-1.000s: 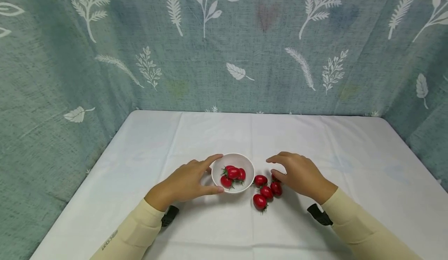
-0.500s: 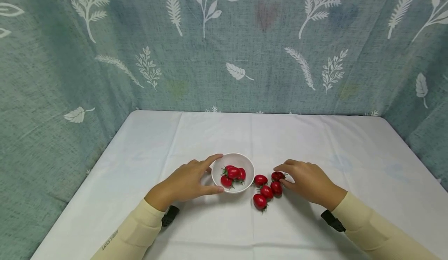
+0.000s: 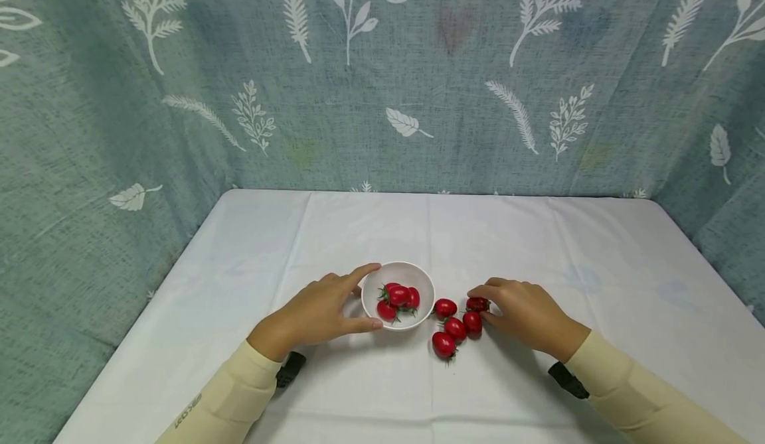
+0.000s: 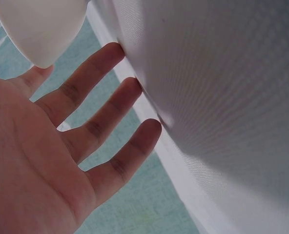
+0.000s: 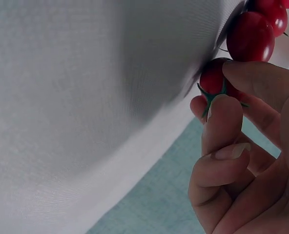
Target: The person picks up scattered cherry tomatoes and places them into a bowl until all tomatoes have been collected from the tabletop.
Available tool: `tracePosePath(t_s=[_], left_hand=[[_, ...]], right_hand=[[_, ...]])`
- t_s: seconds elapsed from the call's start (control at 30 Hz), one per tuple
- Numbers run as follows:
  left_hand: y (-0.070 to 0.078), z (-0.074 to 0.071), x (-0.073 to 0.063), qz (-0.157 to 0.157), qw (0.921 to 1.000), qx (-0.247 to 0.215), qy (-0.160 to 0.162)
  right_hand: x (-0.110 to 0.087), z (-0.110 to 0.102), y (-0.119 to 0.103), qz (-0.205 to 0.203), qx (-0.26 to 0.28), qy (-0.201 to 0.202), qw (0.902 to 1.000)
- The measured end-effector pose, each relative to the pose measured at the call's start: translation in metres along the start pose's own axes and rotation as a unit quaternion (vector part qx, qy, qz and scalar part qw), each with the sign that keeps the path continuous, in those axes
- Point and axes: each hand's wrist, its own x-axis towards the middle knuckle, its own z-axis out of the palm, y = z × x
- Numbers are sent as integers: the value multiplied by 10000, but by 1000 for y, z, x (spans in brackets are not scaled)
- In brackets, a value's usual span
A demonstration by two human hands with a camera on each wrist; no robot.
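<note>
A white bowl (image 3: 412, 273) with several cherry tomatoes (image 3: 398, 295) in it stands mid-table. My left hand (image 3: 317, 311) holds the bowl from its left side, index finger at the far rim and thumb at the near rim. Its other fingers stretch out straight by the tablecloth in the left wrist view. To the right of the bowl, my right hand (image 3: 521, 312) pinches a red cherry tomato (image 5: 214, 78) with thumb and fingers, its green calyx facing the palm. More cherry tomatoes (image 3: 455, 328) lie on the cloth between the bowl and this hand.
A white cloth (image 3: 358, 391) with fold creases covers the table. Behind and to both sides hangs a green curtain (image 3: 370, 139) with white leaf prints. Dark straps (image 3: 569, 381) sit at both wrists, over cream sleeves.
My right hand has moved right and a little nearer, its fingers closing round the rearmost cherry tomato, which has shifted slightly right. The left hand and bowl have stayed still.
</note>
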Motion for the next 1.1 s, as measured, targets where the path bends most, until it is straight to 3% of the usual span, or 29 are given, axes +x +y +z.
tracePosePath(t_s=[0.63, 1.1], left_hand=[[-1, 2, -1, -9, 10000, 9, 28], [-1, 1, 0, -2, 10000, 55, 23]], right_hand=[[-3, -6, 3, -71, -93, 239, 9996], [-3, -20, -8, -177, 48, 618, 9979]])
